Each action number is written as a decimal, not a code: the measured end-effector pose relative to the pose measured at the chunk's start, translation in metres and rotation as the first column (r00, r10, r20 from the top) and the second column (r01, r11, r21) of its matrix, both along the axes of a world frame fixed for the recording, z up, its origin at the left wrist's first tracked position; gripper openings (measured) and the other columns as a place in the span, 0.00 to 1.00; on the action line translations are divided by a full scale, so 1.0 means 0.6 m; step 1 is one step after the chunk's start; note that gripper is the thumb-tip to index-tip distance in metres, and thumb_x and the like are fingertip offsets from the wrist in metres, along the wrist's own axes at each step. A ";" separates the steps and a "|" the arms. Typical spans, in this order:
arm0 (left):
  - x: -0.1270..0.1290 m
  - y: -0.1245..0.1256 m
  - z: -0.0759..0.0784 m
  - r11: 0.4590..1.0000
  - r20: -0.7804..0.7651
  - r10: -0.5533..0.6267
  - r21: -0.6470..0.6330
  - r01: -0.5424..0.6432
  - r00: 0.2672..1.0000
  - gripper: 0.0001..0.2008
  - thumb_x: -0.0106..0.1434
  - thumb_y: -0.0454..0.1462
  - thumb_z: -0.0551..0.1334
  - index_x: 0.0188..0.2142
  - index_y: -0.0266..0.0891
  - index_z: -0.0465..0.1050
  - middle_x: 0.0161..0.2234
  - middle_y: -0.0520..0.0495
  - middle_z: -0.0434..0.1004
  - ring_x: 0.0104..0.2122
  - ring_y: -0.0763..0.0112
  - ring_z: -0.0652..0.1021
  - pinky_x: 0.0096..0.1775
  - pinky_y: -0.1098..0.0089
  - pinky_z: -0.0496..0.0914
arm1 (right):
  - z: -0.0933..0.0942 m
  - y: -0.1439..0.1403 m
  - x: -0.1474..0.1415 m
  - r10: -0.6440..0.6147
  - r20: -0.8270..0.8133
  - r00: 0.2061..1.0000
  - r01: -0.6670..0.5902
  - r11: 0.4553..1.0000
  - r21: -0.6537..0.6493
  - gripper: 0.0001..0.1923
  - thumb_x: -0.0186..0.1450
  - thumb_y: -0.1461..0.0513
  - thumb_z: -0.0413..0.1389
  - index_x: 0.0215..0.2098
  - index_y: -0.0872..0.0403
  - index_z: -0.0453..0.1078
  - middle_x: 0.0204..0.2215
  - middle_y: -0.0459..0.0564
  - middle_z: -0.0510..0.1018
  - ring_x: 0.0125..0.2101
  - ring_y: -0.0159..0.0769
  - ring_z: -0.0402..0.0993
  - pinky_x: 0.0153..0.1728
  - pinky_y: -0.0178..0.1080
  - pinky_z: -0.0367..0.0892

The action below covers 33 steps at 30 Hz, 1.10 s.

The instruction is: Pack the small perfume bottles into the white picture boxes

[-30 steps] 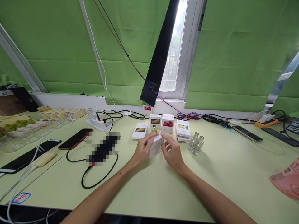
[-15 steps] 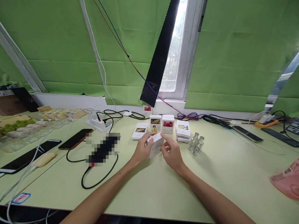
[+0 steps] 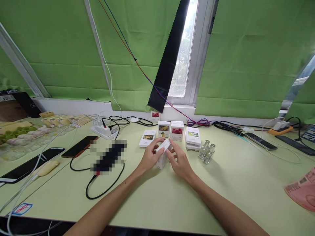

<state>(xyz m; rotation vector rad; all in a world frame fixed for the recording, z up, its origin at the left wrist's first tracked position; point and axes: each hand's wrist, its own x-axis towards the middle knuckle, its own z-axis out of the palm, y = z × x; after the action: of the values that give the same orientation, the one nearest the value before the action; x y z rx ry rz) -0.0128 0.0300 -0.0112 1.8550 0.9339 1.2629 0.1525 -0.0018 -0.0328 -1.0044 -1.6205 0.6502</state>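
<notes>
Between my two hands a small white carton [image 3: 162, 160] stands tilted at the middle of the table. My left hand [image 3: 150, 154] grips its left side, thumb near the top edge. On the other side my right hand [image 3: 180, 160] holds it, with fingers at the top and right face. Just behind the carton shows the gold cap [image 3: 162, 134] of a bottle whose body is hidden. Upright white boxes with a yellow-flower picture [image 3: 163, 128] and a red picture [image 3: 177, 131] stand beyond. Two glass bottles [image 3: 206, 151] with metallic caps lie or lean at the right.
Flattened white cartons lie left [image 3: 147, 138] and in a stack at right [image 3: 193, 137]. A power strip [image 3: 104, 130], phones [image 3: 80, 146] and looped black cables fill the left. Another phone [image 3: 261, 141] lies far right, near a pink sheet [image 3: 301, 188].
The carton has turned in my hands, showing a narrower side. My right thumb and fingers have moved in onto its top, and my left thumb has slid along the top edge.
</notes>
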 end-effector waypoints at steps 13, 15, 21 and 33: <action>-0.003 -0.006 0.009 0.966 0.094 -0.060 -0.247 0.082 0.994 0.28 0.64 0.45 0.65 0.64 0.51 0.66 0.61 0.42 0.68 0.42 0.65 0.79 0.38 0.69 0.75 | -0.007 -0.002 0.006 0.102 0.143 0.984 -0.097 0.994 -0.044 0.51 0.65 0.49 0.62 0.76 0.44 0.37 0.71 0.60 0.48 0.53 0.44 0.72 0.52 0.50 0.74; -0.002 -0.007 0.009 0.947 0.142 -0.079 -0.299 0.119 0.987 0.30 0.64 0.46 0.65 0.64 0.52 0.65 0.62 0.42 0.66 0.42 0.65 0.79 0.38 0.68 0.76 | -0.010 -0.002 0.005 0.086 0.145 0.986 -0.084 0.996 -0.022 0.54 0.62 0.50 0.65 0.76 0.45 0.39 0.70 0.62 0.49 0.50 0.44 0.73 0.51 0.50 0.75; 0.004 -0.009 0.001 0.897 0.259 -0.113 -0.389 0.210 0.959 0.33 0.62 0.49 0.68 0.65 0.54 0.62 0.60 0.40 0.67 0.47 0.61 0.78 0.42 0.66 0.76 | -0.011 0.001 0.007 -0.046 0.176 0.983 0.024 0.992 0.126 0.43 0.64 0.53 0.63 0.72 0.51 0.52 0.66 0.62 0.59 0.65 0.51 0.62 0.57 0.51 0.71; 0.011 -0.014 -0.011 0.919 0.238 -0.101 -0.349 0.182 0.966 0.28 0.64 0.50 0.66 0.61 0.52 0.66 0.52 0.44 0.70 0.51 0.61 0.77 0.50 0.60 0.75 | -0.002 0.002 0.014 -0.285 0.259 0.923 0.174 0.909 0.379 0.25 0.67 0.60 0.58 0.63 0.54 0.67 0.52 0.59 0.80 0.49 0.48 0.80 0.48 0.47 0.77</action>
<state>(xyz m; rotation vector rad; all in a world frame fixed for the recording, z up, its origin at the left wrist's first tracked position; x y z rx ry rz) -0.0064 0.0219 -0.0181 1.4339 0.8345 1.0876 0.1609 -0.0008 -0.0340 -1.0458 -1.7710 0.0318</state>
